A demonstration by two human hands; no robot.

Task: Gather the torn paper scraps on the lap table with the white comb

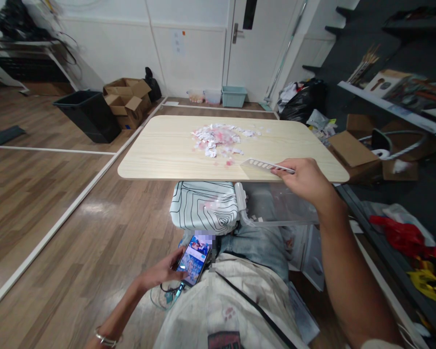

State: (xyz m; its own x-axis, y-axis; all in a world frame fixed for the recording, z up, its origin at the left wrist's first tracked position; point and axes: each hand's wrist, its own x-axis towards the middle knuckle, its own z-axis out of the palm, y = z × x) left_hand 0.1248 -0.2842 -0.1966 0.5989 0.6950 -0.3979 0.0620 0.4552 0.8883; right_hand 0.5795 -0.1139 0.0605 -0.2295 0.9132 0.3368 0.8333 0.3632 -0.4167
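Observation:
My left hand (165,271) is closed around a lit smartphone (195,259), low over my lap; a cable runs from the phone's lower end. Above the table's front right edge, my right hand (305,180) pinches a flat, pale strip with a row of slanted light patches (263,165). I cannot make out exactly what kind of thing it is. Beyond its tip, a loose heap of small white and pink pieces (218,138) spreads over the middle of the wooden tabletop (160,155). Below my right hand is a clear plastic bin (279,206) with a few small pieces in it.
A pale cushion-like thing with black lines (203,206) sits under the table's front edge. To the left stand a black waste bin (89,116) and cardboard boxes (129,102). On the right are an open carton (356,150) and a loaded shelf (392,104).

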